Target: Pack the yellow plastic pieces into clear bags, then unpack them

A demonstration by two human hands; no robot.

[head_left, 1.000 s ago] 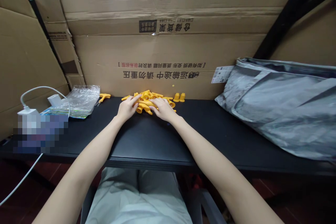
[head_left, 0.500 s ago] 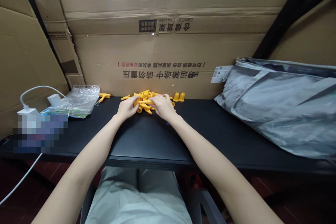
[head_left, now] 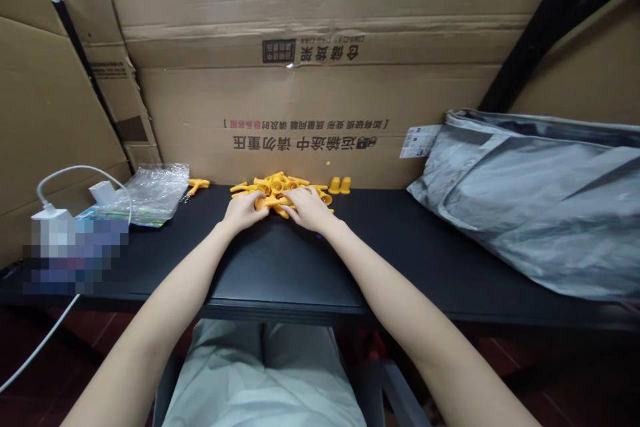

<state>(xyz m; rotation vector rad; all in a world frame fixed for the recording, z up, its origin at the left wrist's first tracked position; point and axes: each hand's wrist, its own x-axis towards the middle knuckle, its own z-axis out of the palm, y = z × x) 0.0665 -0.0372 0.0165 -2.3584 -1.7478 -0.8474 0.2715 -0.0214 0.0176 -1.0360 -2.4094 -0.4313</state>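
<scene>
A yellow plastic corkscrew piece (head_left: pixel 273 202) lies lengthwise between my two hands at the front of a heap of similar pieces. My left hand (head_left: pixel 243 211) has its thumb and fingers closed around the left end. From the other side, my right hand (head_left: pixel 309 208) grips the right end, its fingers partly hiding it. Behind them is the heap of yellow corkscrew parts (head_left: pixel 277 183), with handles and bell-shaped cups mixed together. Two yellow cups (head_left: pixel 340 185) stand upright to the right of the heap. Off to the left lies a yellow T-handle (head_left: pixel 199 185) with a metal spiral.
A clear plastic bag (head_left: pixel 156 190) lies on the black table (head_left: pixel 280 273), left of the heap. Near it are a white charger (head_left: pixel 51 223) and cable. A large grey bag (head_left: pixel 530 207) rests on the right. Cardboard (head_left: pixel 310 90) stands upright along the back.
Both hands have come slightly down toward me with the yellow piece between them, and more of the heap behind shows. The view has shifted a little.
</scene>
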